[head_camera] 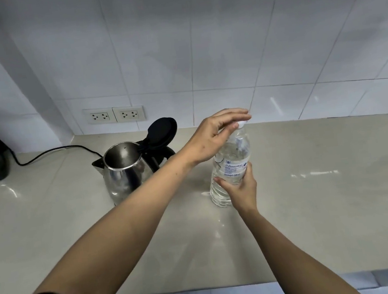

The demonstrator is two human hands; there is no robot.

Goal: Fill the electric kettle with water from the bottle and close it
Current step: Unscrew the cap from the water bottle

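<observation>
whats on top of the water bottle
A white cap, pinched by the left hand. Its fingers cover most of the cap, so whether it is loosened cannot be seen. The right hand holds the bottle.

Kettle shiny silver steel, lid and handle black. Bottle clear, cap white, label white with blue print. Bench glossy pale beige. Wall tiles white. Cord black.

Hands on bottle (kettle open)
</observation>
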